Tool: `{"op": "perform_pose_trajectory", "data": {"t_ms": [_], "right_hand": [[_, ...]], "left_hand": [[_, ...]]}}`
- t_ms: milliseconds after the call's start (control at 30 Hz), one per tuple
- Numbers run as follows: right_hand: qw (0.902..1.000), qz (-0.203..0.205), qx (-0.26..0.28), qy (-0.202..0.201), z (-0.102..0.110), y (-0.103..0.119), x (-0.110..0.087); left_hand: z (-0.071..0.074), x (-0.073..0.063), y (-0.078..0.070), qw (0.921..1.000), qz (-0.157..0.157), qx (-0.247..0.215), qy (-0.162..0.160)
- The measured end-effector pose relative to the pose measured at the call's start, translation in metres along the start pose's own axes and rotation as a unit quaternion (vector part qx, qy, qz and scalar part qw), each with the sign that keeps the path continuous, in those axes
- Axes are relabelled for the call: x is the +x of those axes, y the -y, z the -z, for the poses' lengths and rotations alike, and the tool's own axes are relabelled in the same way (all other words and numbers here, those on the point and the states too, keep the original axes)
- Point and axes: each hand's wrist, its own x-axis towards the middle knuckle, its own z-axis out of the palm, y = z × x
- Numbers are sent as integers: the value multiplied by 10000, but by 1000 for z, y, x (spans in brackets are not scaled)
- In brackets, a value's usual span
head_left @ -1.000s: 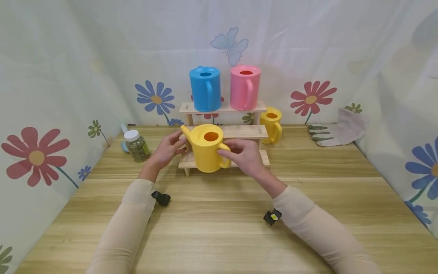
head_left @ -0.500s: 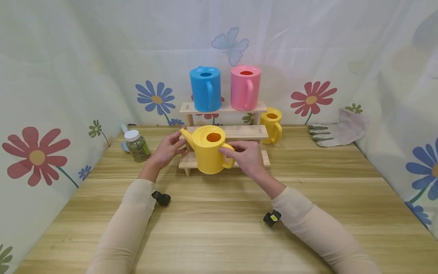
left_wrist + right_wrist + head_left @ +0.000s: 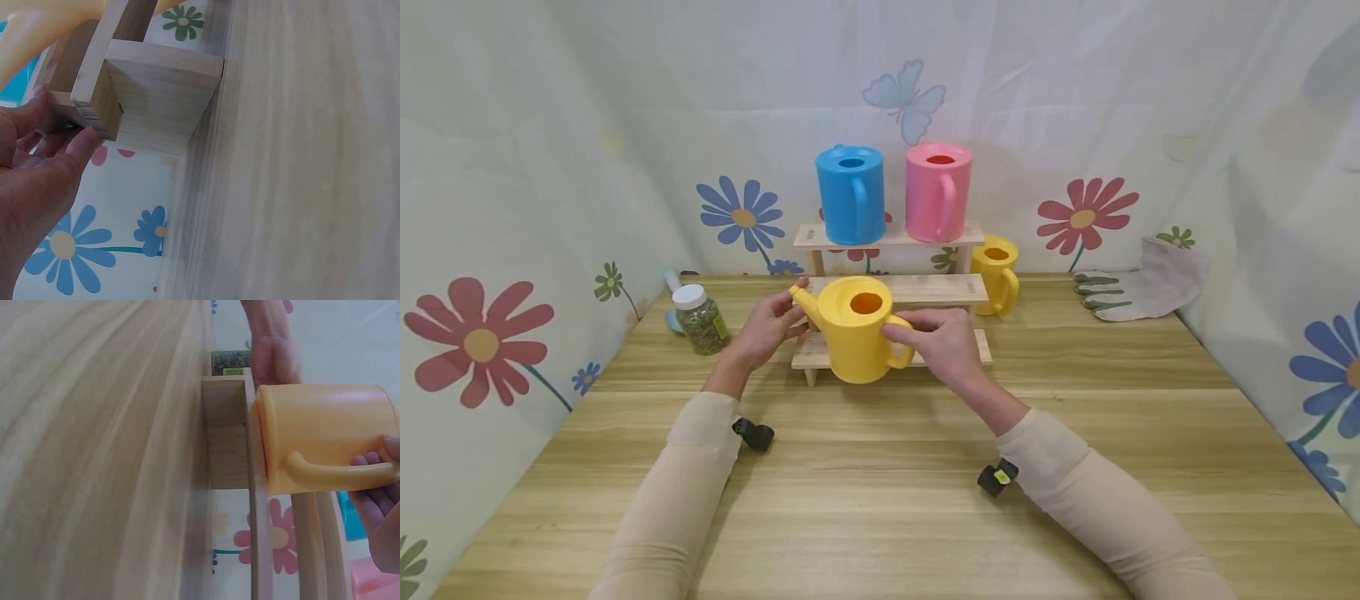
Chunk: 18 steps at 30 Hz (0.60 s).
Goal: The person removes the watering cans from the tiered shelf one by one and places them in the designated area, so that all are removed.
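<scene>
A yellow watering can (image 3: pixel 857 346) is at the lowest step of the wooden stand (image 3: pixel 910 289), its spout pointing left. My right hand (image 3: pixel 946 343) pinches the can's handle between thumb and fingers. In the right wrist view the can's base (image 3: pixel 269 444) lies right along the step's board (image 3: pixel 255 462). My left hand (image 3: pixel 767 329) is at the stand's left end, beside the spout. Its thumb and fingers (image 3: pixel 81 147) grip the end of a wooden step (image 3: pixel 103 112). On the top step stand a blue watering can (image 3: pixel 852 200) and a pink watering can (image 3: pixel 936 200).
Behind the stand's right end is another yellow watering can (image 3: pixel 996 279). A white-lidded jar (image 3: pixel 702 325) stands at the left, with a light blue object (image 3: pixel 673 321) behind it. A gardening glove (image 3: pixel 1138 287) lies at the back right of the wooden table (image 3: pixel 880 500).
The held yellow watering can has shifted slightly toward me, and its spout tip has swung a little left. My left hand keeps its place on the stand.
</scene>
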Motion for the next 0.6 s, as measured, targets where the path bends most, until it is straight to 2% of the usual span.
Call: {"op": "perform_pose_trajectory", "data": {"t_ms": [200, 400, 600], "right_hand": [[9995, -209, -45, 221, 21, 19, 3], [9995, 163, 195, 203, 49, 38, 3], [9997, 227, 118, -48, 67, 52, 0]], "left_hand": [[0, 0, -1, 10000, 54, 58, -25], [2, 1, 1, 10000, 62, 59, -28], [1, 1, 2, 9999, 76, -81, -2]]}}
